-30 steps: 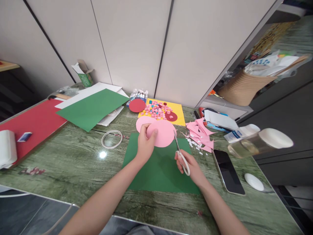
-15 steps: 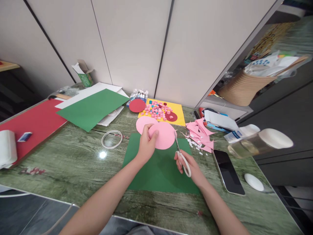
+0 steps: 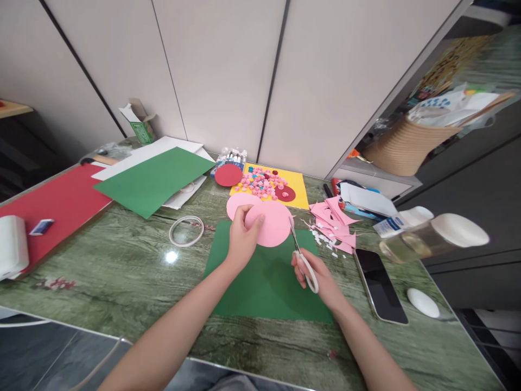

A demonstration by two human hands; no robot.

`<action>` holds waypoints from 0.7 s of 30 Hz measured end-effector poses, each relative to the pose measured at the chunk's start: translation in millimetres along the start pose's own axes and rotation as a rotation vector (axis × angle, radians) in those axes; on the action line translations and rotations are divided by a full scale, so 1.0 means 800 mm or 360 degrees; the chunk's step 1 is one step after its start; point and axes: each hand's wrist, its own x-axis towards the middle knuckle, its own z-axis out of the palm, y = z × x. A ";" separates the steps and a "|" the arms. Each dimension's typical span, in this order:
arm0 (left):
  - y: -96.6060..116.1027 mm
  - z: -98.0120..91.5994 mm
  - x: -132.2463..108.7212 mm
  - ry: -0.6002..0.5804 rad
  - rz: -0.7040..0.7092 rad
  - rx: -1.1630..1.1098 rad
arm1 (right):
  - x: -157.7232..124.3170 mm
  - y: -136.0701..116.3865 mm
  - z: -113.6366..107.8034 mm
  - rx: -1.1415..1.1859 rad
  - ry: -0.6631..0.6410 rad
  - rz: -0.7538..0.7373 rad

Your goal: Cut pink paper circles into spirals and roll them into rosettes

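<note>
My left hand pinches a pink paper circle at its left edge, thumb on top. In my right hand is a pair of scissors with white handles; its blades meet the circle's right edge, where a small pink sliver sticks out. Both hands are above a green paper sheet on the table. Another pink circle lies just behind, partly covered by my left hand and the held circle. Pink paper scraps and tiny white bits are heaped right of the scissors.
At the back, a yellow sheet bears many small pink pieces beside a red circle. A tape roll lies left. To the right are a phone, a white mouse and a lidded clear bottle.
The held pink circle and my left hand have shifted very slightly left and up. The scissors stay at the circle's right edge, almost unmoved.
</note>
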 end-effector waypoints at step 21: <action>0.002 0.009 -0.004 -0.0383 -0.0171 -0.0462 | 0.000 0.005 -0.001 0.0078 0.0157 -0.0077</action>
